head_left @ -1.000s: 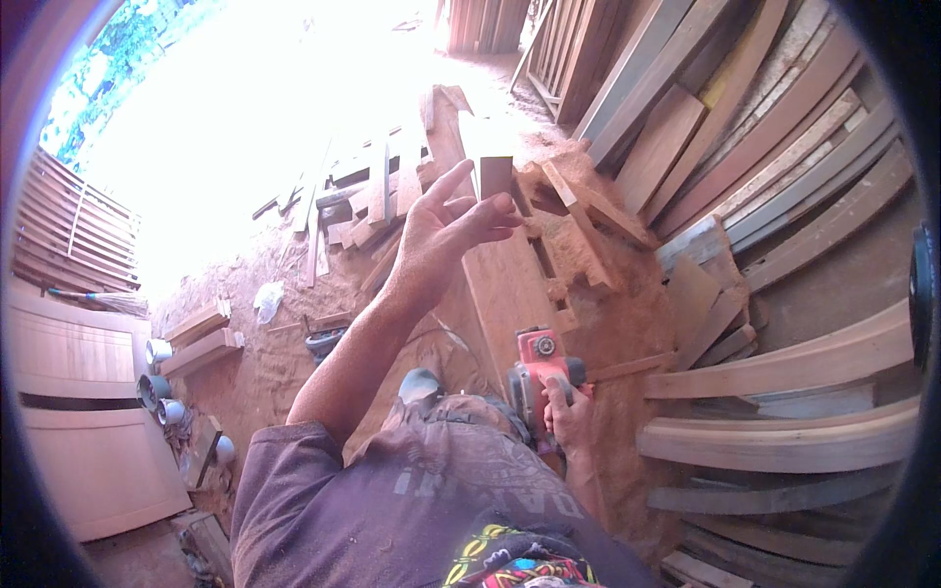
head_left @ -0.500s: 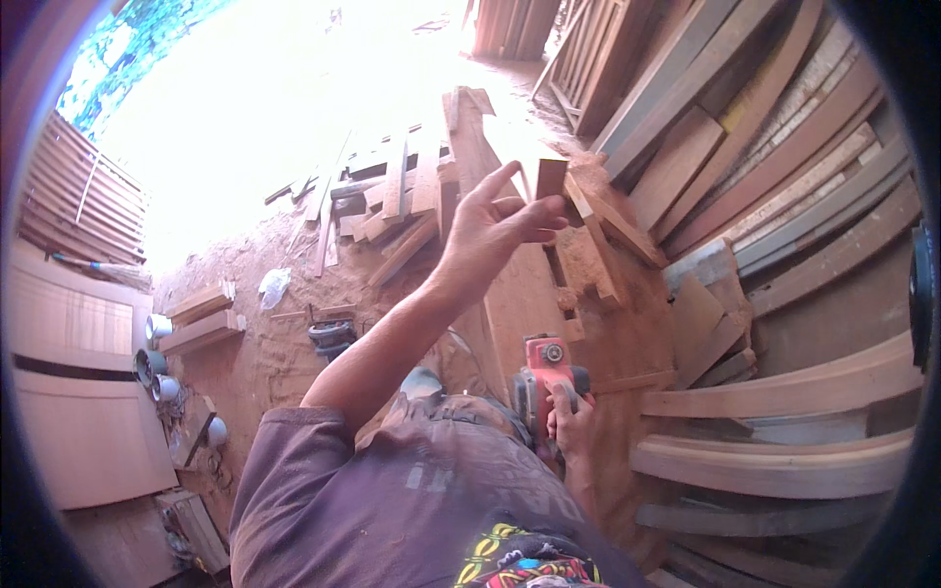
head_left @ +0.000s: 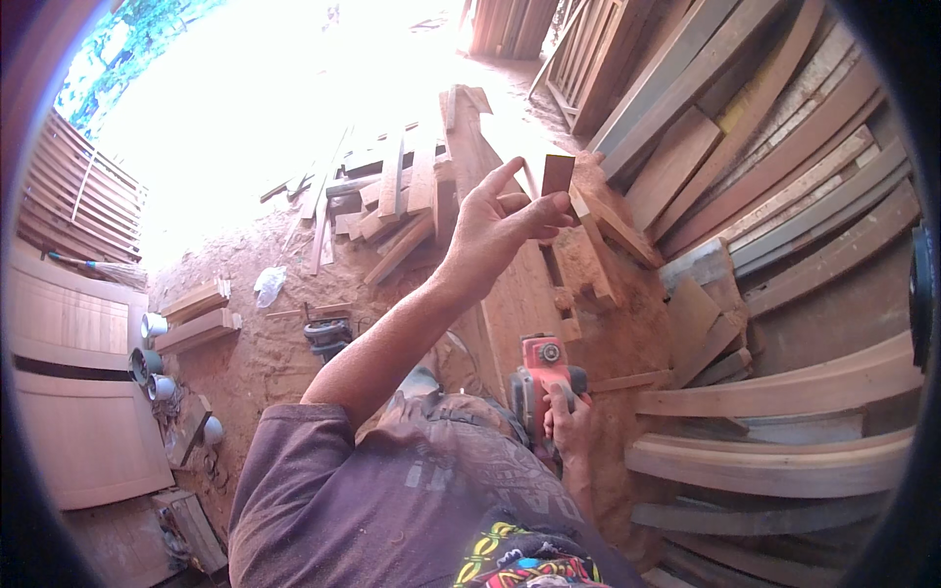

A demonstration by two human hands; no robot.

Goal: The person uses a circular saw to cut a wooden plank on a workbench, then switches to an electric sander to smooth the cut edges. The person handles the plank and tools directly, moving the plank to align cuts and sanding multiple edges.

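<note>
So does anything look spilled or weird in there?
Yes, it's messy. Reddish-brown dust, probably sawdust, is scattered all around. Loose boards lie heaped at crooked angles. A crumpled whitish thing, maybe a plastic bag, looks out of place lying loose in the dust.

Broom (head_left: 118, 272), wooden panels (head_left: 88, 441), buckets (head_left: 154, 325) — white bag (head_left: 270, 286).

Hard daylight pours in from the top, burning the far stretch of sandy reddish-brown ground (head_left: 250, 363) to blank white. Blue-tinted leafy greenery (head_left: 98, 59) blurs at upper left. Long pale-brown wooden boards (head_left: 774, 461) lie in softer light, looking bowed near the black, rounded rim.
</note>
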